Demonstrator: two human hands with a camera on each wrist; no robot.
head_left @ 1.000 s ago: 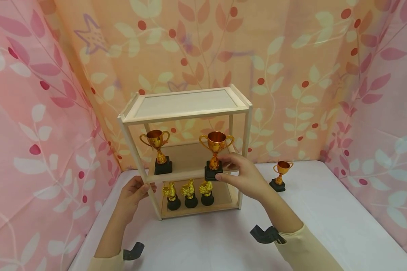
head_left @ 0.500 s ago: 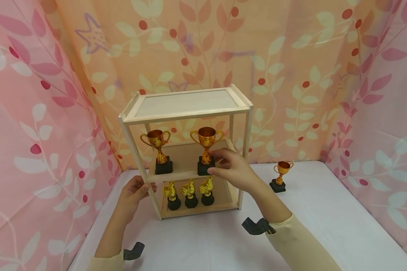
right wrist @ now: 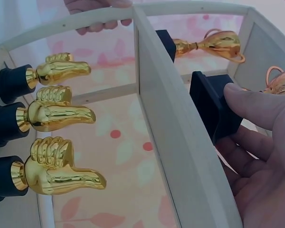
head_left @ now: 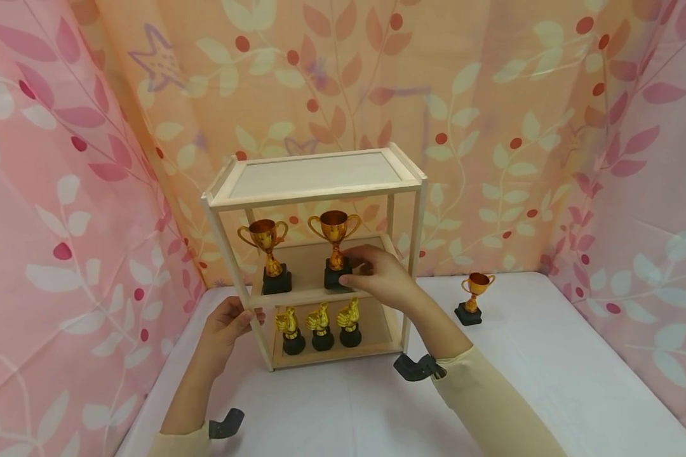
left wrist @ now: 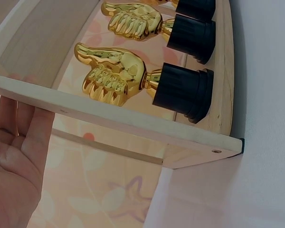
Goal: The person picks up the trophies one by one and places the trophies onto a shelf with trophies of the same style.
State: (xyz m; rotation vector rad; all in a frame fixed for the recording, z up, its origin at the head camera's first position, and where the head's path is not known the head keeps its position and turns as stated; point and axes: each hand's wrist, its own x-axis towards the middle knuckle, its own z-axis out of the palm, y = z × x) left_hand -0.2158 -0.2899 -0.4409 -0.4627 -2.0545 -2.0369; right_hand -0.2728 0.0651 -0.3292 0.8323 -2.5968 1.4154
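My right hand [head_left: 377,273] pinches the black base [right wrist: 213,107] of a gold trophy cup [head_left: 334,228] at the middle level of a small wooden shelf [head_left: 314,198]. Whether that base touches the board I cannot tell. A matching trophy cup [head_left: 264,238] stands upright to its left on the same level. My left hand [head_left: 227,324] grips the shelf's left front post, its thumb in front; in the left wrist view its fingers [left wrist: 26,123] lie against the side. On the bottom level several gold thumbs-up trophies [head_left: 319,320] stand in a row on round black bases.
A smaller gold trophy cup [head_left: 476,285] stands on the white tabletop [head_left: 514,374] to the right of the shelf. Patterned curtains [head_left: 480,127] enclose the back and both sides. The shelf's top board [head_left: 314,174] lies over the middle level.
My right hand has carried the trophy cup leftward and slightly farther back, from the middle level's front right toward the other cup. My left hand has stayed on the post.
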